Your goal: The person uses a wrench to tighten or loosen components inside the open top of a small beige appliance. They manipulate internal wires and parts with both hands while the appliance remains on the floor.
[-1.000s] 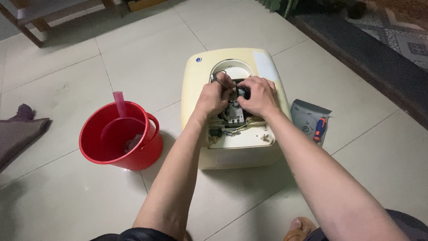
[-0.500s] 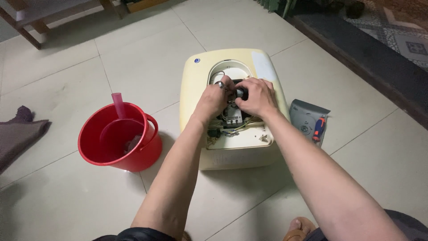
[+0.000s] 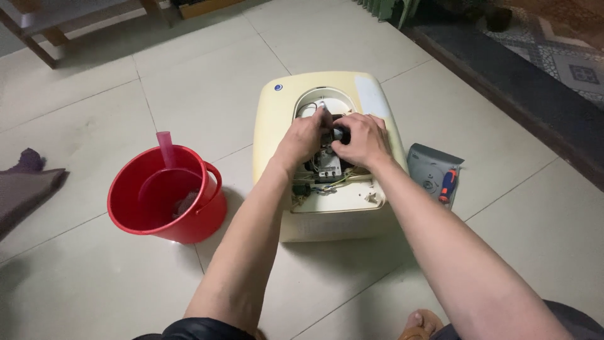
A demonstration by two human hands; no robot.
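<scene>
A dark brownish cloth (image 3: 25, 186) lies crumpled at the far left on the pale glossy floor tiles (image 3: 88, 94). To its right stands a round red plastic bucket (image 3: 165, 195) with a pink plastic handle or stick (image 3: 165, 148) poking up from inside; something greyish sits at its bottom, too dim to name.

In the centre lies a cream-coloured, boxy plastic-cased appliance (image 3: 327, 157), resembling a small water heater, flat on the floor with its access opening exposed. A small round blue badge (image 3: 278, 87) marks its upper left corner, and a pale rectangular label strip (image 3: 371, 97) runs along its upper right edge.

The left hand (image 3: 303, 137) and right hand (image 3: 362, 138) meet over the opening, fingers curled and pressed together around a small dark, metal-looking component (image 3: 332, 135) above a tangle of thin wires (image 3: 330, 184). Exactly what each fingertip pinches is hidden.

The component looks rigid, small and fiddly, probably light, and its attached wires seem delicate; it is best gripped by its solid body rather than by the wiring. The casing itself appears bulky, stiff and smooth-sided.

At the right lies a grey plastic cover panel (image 3: 431, 167) with a screwdriver with a red and blue handle (image 3: 447, 184) resting on it. A dark doorstep (image 3: 503, 107) crosses the upper right.
</scene>
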